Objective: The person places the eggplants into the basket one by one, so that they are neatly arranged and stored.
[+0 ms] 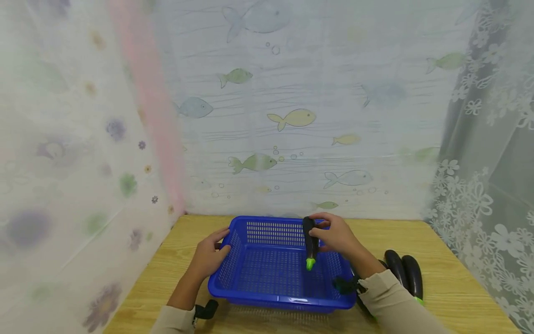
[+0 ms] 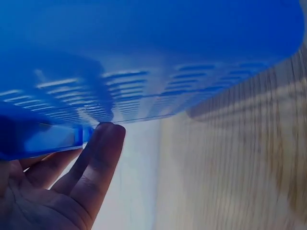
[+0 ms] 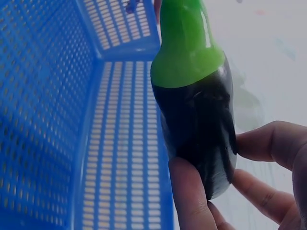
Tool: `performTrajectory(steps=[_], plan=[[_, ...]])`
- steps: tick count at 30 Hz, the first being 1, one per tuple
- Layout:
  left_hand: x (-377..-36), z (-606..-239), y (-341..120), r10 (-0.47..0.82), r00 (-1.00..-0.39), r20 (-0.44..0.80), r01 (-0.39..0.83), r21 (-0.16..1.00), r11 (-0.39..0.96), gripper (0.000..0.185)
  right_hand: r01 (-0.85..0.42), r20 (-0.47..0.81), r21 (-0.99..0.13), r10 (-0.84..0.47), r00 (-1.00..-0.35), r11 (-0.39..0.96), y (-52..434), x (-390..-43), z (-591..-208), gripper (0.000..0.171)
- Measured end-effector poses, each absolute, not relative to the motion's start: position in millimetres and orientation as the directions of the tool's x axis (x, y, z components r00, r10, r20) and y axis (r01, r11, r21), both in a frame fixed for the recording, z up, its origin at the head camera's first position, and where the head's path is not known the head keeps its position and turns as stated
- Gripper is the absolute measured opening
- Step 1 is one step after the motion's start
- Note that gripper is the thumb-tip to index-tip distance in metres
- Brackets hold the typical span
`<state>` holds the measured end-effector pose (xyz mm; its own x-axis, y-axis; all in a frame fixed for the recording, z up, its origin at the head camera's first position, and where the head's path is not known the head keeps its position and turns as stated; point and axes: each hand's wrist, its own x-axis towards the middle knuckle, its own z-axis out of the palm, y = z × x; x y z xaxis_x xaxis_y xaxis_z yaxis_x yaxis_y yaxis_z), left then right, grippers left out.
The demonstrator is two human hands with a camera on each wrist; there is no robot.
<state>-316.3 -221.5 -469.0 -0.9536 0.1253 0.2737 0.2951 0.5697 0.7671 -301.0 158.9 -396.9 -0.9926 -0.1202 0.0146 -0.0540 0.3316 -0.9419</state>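
A blue plastic basket (image 1: 288, 301) with slotted walls stands on the wooden table. My right hand (image 1: 337, 234) pinches a dark eggplant (image 1: 310, 241) with a bright green stem end, holding it over the right part of the basket. In the right wrist view the eggplant (image 3: 196, 115) hangs between thumb and fingers, green end away from the hand. At the basket's left rim, my left hand (image 1: 208, 253) holds the edge. The left wrist view shows the left fingers (image 2: 103, 163) up against the slotted outer wall (image 2: 129, 86); its thumb is mostly out of sight there.
More eggplants (image 1: 413, 273) lie on the table to the right of the basket, partly hidden behind the right forearm. The wooden tabletop (image 1: 454, 287) ends at a fish-print curtain (image 1: 292, 139) behind. Patterned sheets hang on the left and right.
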Motion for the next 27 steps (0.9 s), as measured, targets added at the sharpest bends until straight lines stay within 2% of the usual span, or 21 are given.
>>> performTrajectory(steps=[5, 17, 27], plan=[[-317.4, -468.1, -219.7, 0.121, -0.947, 0.296, 0.308, 0.74, 0.599, 0.055, -0.04, 0.001, -0.951, -0.128, -0.992, 0.307, 142.6, -307.1, -400.9, 0.047], [-313.4, -464.4, -215.4, 0.094, -0.965, 0.245, 0.249, 0.742, 0.623, 0.056, 0.021, -0.06, -0.957, -0.125, -0.99, 0.29, 107.5, -315.1, -412.7, 0.047], [-313.7, -465.7, -216.3, 0.099, -0.964, 0.248, 0.253, 0.73, 0.635, 0.055, 0.06, -0.105, -0.966, -0.173, -0.979, 0.25, 82.2, -323.2, -424.3, 0.054]])
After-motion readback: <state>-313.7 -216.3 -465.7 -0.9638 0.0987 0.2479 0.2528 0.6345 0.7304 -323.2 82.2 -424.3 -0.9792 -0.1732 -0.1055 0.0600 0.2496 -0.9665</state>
